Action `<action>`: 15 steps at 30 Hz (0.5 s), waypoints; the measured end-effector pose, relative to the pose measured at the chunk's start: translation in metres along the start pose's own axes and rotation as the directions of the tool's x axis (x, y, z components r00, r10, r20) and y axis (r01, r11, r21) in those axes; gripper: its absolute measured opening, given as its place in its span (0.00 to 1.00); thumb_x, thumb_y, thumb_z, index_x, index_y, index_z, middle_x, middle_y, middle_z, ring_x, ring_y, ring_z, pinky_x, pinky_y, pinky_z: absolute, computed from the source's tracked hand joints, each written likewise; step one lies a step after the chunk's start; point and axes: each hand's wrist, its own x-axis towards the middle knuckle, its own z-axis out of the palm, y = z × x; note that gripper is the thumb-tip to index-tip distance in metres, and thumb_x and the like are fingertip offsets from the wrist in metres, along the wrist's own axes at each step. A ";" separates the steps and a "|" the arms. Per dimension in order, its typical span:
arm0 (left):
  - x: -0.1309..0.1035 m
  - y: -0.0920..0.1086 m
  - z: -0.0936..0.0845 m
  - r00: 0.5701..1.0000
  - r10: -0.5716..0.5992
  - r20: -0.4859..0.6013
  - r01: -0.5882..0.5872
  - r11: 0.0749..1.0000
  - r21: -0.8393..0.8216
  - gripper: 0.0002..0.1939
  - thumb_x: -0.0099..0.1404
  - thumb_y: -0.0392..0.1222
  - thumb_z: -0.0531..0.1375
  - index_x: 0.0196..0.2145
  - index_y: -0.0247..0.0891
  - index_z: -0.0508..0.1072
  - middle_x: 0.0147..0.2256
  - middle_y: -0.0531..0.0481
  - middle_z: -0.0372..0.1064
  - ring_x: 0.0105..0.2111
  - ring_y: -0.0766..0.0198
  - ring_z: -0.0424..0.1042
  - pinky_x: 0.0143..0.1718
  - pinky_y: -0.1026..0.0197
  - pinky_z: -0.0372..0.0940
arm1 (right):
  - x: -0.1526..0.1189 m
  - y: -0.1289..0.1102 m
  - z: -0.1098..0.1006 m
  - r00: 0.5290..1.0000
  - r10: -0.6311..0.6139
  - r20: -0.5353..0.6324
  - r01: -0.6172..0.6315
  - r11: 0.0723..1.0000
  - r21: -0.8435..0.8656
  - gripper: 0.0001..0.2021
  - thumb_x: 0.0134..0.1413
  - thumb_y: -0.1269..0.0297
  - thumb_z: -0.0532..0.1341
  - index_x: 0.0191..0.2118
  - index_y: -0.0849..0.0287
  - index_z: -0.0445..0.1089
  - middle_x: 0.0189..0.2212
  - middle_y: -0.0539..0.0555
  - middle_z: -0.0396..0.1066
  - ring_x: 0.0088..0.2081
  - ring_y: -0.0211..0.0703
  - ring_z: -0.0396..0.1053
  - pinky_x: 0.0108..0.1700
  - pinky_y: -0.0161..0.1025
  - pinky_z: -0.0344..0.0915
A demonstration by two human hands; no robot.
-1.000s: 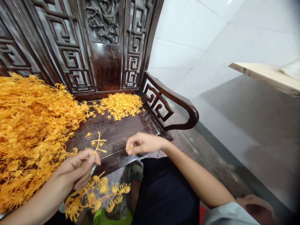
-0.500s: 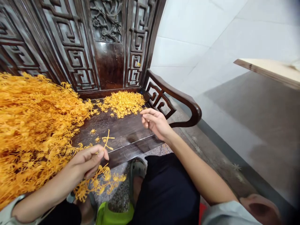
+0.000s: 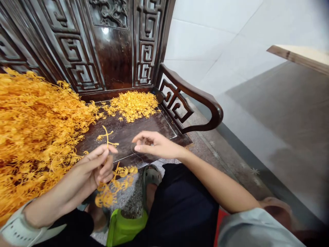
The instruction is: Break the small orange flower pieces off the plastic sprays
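Observation:
My left hand (image 3: 94, 168) pinches a bare, branched yellow plastic stem (image 3: 107, 137) between thumb and fingers, its forked tip pointing up. Below that hand hangs a spray of yellow plastic flower-like pieces (image 3: 117, 185); whether it belongs to the same stem is hidden by the fingers. My right hand (image 3: 154, 144) hovers over the bench seat's front, right of the stem and apart from it. Its fingers are loosely curved, with a gap to the thumb and nothing visible between them. Behind the hands, a small pile of loose yellow pieces (image 3: 133, 104) lies on the seat.
A large heap of yellow plastic sprays (image 3: 38, 130) covers the left of the dark wooden bench (image 3: 167, 125). The bench has a carved back (image 3: 115, 58) and a curved armrest (image 3: 203, 99). Below are a green plastic object (image 3: 125, 226) and a shoe (image 3: 151, 178).
My right hand has come from beside the loose pile back toward my left hand. The left hand has risen slightly with the stem and hanging spray. The view has shifted a little.

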 end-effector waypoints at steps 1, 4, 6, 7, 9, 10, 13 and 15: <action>0.002 0.002 0.006 1.000 0.017 0.015 -0.015 0.996 -0.092 0.05 0.78 0.44 0.64 0.46 0.41 0.76 0.25 0.57 0.57 0.24 0.70 0.55 0.28 0.68 0.62 | 0.000 -0.004 0.008 0.998 -0.028 0.047 0.030 0.998 -0.052 0.20 0.64 0.48 0.72 0.50 0.58 0.77 0.39 0.51 0.73 0.37 0.39 0.69 0.40 0.38 0.66; 0.012 0.005 0.021 0.992 0.121 0.016 -0.114 0.965 -0.237 0.01 0.78 0.38 0.61 0.45 0.40 0.74 0.27 0.55 0.64 0.27 0.68 0.66 0.34 0.66 0.70 | 0.002 -0.011 0.030 0.967 -0.144 0.209 0.181 0.969 -0.168 0.19 0.67 0.49 0.70 0.53 0.59 0.77 0.47 0.56 0.75 0.49 0.46 0.72 0.54 0.44 0.67; 0.020 0.007 0.025 0.983 0.182 0.028 -0.167 0.947 -0.276 0.02 0.80 0.36 0.59 0.45 0.39 0.73 0.30 0.53 0.69 0.31 0.65 0.72 0.36 0.64 0.72 | 0.003 -0.010 0.043 0.949 -0.190 0.252 0.240 0.953 -0.187 0.16 0.69 0.51 0.69 0.49 0.59 0.78 0.44 0.56 0.77 0.48 0.47 0.73 0.57 0.45 0.66; 0.024 0.008 0.024 0.976 0.215 0.028 -0.198 0.935 -0.293 0.02 0.80 0.36 0.59 0.45 0.39 0.72 0.31 0.52 0.71 0.32 0.65 0.74 0.37 0.64 0.72 | 0.004 -0.008 0.048 0.953 -0.188 0.237 0.235 0.953 -0.190 0.14 0.70 0.52 0.68 0.46 0.59 0.78 0.41 0.54 0.77 0.45 0.46 0.73 0.55 0.44 0.66; 0.030 0.010 0.018 0.966 0.260 0.016 -0.242 0.920 -0.307 0.02 0.80 0.36 0.59 0.45 0.38 0.72 0.34 0.51 0.74 0.34 0.65 0.76 0.40 0.63 0.74 | 0.006 -0.004 0.057 0.973 -0.142 0.183 0.173 0.971 -0.165 0.12 0.71 0.54 0.67 0.42 0.58 0.79 0.35 0.52 0.76 0.38 0.42 0.70 0.46 0.42 0.65; 0.032 0.011 0.013 0.961 0.278 0.006 -0.264 0.919 -0.294 0.01 0.79 0.37 0.60 0.46 0.38 0.72 0.36 0.50 0.76 0.35 0.65 0.78 0.42 0.62 0.74 | 0.007 -0.003 0.060 0.982 -0.115 0.149 0.135 0.982 -0.129 0.12 0.71 0.54 0.67 0.41 0.58 0.79 0.33 0.51 0.75 0.36 0.41 0.69 0.43 0.40 0.64; 0.034 0.011 0.000 0.953 0.303 0.003 -0.299 0.942 -0.155 0.11 0.78 0.47 0.64 0.51 0.37 0.74 0.42 0.45 0.80 0.40 0.63 0.79 0.46 0.61 0.74 | 0.009 -0.004 0.063 0.997 -0.066 0.028 0.064 0.994 0.084 0.12 0.68 0.54 0.69 0.40 0.58 0.79 0.33 0.50 0.75 0.34 0.39 0.68 0.41 0.39 0.64; 0.032 0.011 -0.005 0.959 0.282 0.041 -0.281 0.960 -0.008 0.19 0.77 0.54 0.65 0.54 0.36 0.76 0.45 0.43 0.80 0.42 0.61 0.80 0.46 0.60 0.74 | 0.010 -0.008 0.060 0.997 -0.038 -0.063 0.052 0.972 0.230 0.12 0.65 0.54 0.72 0.41 0.57 0.79 0.35 0.51 0.77 0.35 0.39 0.70 0.42 0.40 0.67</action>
